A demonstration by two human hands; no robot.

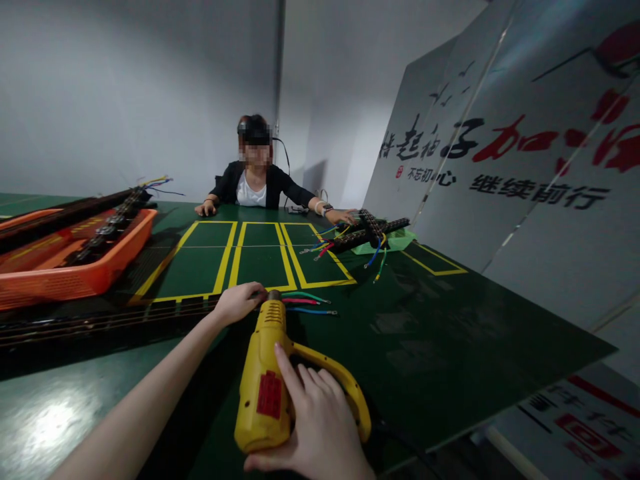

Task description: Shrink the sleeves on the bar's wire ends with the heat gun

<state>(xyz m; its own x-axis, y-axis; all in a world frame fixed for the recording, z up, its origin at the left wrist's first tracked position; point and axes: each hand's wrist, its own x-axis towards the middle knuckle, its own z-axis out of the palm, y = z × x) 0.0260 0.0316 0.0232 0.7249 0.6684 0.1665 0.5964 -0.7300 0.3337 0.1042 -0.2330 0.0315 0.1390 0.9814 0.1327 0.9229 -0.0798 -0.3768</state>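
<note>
A yellow heat gun (255,393) with a red label points away from me, its metal nozzle (274,295) close to my left fingertips. My right hand (320,420) is closed on the gun's looped handle, index finger stretched along the body. My left hand (239,303) is closed over the end of a long black cable chain (165,317) lying across the table; its fingertips are partly hidden by the nozzle. Green, red and blue wires (307,302) with metal lugs stick out past the nozzle to the right.
An orange basket (115,267) with more black chains stands at the left. A green basket (390,243) carries crossed chains with loose wires. Another person (255,183) sits across the green table (450,347), one hand near that pile. A dark cord (400,433) trails behind the gun.
</note>
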